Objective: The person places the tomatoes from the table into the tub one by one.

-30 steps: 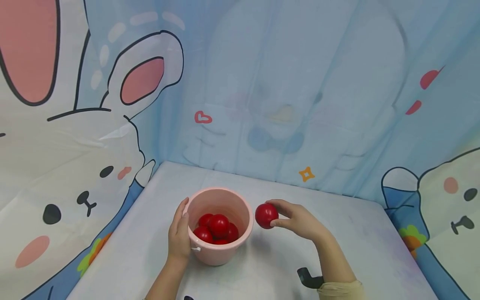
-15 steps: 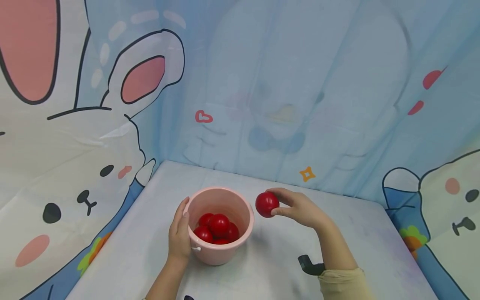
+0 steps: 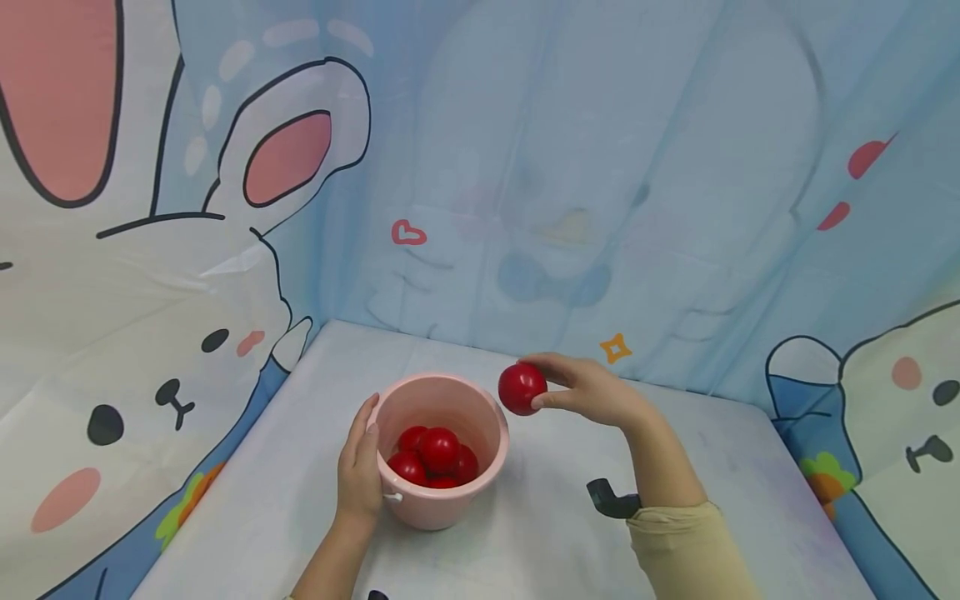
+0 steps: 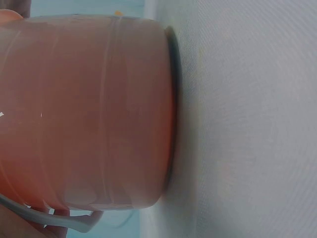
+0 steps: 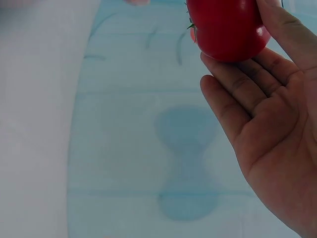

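A pink bucket (image 3: 442, 507) stands upright on the table with several red tomatoes (image 3: 438, 451) inside. My left hand (image 3: 357, 471) rests against the bucket's left side, its fingers lying fairly straight along the outer wall near the rim. The bucket's wall (image 4: 99, 114) fills much of the left wrist view, hiding most of that hand. Just right of the rim and above the table, my right hand (image 3: 592, 392) pinches another red tomato (image 3: 522, 389) between thumb and fingers. Its green stem end shows on the tomato (image 5: 228, 29) in the right wrist view.
The table (image 3: 750, 500) has a white cover. A blue cloth (image 3: 465, 292) with cartoon drawings hangs behind it, and rabbit-print cloth stands at both sides. On the bucket's left is a pale handle (image 4: 74, 221). A black strap piece (image 3: 611, 502) sits at my right wrist.
My right hand has risen with the tomato, then shifted slightly left towards the bucket's rim. The left hand and the bucket have stayed in place.
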Available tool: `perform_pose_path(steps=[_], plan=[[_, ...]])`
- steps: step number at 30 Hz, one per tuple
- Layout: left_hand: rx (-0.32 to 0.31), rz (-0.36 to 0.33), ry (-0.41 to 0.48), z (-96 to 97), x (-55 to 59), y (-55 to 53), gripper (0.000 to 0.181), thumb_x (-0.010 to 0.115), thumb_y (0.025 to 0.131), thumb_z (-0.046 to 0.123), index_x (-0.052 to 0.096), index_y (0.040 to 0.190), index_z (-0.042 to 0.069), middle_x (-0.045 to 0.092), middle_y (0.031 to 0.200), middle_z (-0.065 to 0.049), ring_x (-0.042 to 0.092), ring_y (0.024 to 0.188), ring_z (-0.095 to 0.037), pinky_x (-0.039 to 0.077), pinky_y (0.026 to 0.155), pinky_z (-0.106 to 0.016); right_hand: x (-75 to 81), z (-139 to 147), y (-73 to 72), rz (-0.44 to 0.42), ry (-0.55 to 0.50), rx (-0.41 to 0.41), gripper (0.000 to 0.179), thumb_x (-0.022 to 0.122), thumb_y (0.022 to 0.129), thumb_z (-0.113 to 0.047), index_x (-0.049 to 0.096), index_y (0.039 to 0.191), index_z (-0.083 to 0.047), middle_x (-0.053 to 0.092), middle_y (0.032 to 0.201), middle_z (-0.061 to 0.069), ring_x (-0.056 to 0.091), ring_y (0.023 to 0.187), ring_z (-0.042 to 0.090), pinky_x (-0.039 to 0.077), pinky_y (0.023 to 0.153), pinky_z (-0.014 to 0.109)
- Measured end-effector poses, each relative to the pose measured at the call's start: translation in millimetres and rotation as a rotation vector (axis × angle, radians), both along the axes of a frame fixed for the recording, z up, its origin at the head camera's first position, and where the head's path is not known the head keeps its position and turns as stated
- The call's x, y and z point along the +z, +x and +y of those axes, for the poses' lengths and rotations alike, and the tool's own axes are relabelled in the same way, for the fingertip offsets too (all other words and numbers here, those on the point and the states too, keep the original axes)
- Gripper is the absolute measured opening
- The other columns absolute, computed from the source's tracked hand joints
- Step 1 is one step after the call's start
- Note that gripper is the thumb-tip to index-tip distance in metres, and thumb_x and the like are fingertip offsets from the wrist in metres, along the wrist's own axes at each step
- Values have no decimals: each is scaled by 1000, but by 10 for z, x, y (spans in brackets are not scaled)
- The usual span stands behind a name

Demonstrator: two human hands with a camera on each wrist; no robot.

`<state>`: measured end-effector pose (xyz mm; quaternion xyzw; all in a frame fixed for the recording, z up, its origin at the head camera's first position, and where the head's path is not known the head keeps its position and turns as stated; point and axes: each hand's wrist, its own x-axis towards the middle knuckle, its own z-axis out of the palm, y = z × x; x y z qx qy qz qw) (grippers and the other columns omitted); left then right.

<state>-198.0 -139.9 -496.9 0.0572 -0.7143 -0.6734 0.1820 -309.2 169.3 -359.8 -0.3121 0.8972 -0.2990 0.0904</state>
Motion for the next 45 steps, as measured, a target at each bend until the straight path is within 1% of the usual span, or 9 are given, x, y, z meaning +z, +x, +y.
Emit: perform_pose_path(steps=[6,10,16,20,26,31,35,39,45], plan=[[5,-3,-7,-6,-3,-7,42,40,104,37,37,144,50,41,153,17,39,142,-18,45,106,-56,92,-176,-44,-1,17,26,62,75,84,-47,52,140,-34,59,137,-6,53,133,23,55,97,45],[8,-6,-8,-8,-9,-13,42,39,104,38,38,145,48,40,153,17,39,143,-18,45,106,-55,150,-315,-69,-15,42,25,61,74,83,-52,53,138,-38,61,134,-10,56,130,18,54,98,45],[10,-14,-7,2,-12,-18,43,40,104,36,38,145,48,41,153,17,39,143,-18,45,106,-54,193,-513,-121,-20,58,80,65,74,81,-56,53,139,-38,62,133,-12,57,129,14,53,100,43],[7,-18,-2,1,-17,-28,43,41,104,33,38,144,50,40,154,17,38,144,-19,45,106,-55,224,-643,-163,-29,67,114,61,75,80,-56,55,135,-41,62,130,-17,56,128,9,52,101,42],[18,-26,-1,-1,-28,-46,44,43,104,32,38,144,50,41,153,18,38,143,-16,44,107,-54,285,-837,-224,-57,79,168,54,75,83,-49,57,133,-40,61,128,-17,56,126,13,54,97,38],[14,-20,4,-1,-26,-46,44,44,104,32,38,144,50,40,153,19,38,142,-16,45,107,-55,319,-979,-257,-92,103,195,52,74,86,-41,57,135,-35,61,129,-14,57,126,14,55,96,37],[9,-15,0,-2,-18,-42,45,45,103,32,38,144,49,40,153,18,38,142,-16,45,106,-54,327,-1094,-281,-134,127,211,49,74,86,-37,58,133,-35,64,124,-13,60,118,13,56,92,35],[0,-12,2,-7,-12,-44,45,45,104,31,38,145,49,40,154,15,37,143,-18,44,107,-55,322,-1209,-314,-188,147,253,46,75,86,-34,61,129,-34,66,117,-13,62,111,12,57,90,35],[-1,-30,15,-8,-12,-45,45,45,104,31,38,144,50,40,153,17,37,143,-17,44,108,-55,295,-1376,-359,-257,190,302,43,75,86,-30,63,127,-29,67,116,-11,62,112,12,57,92,34]])
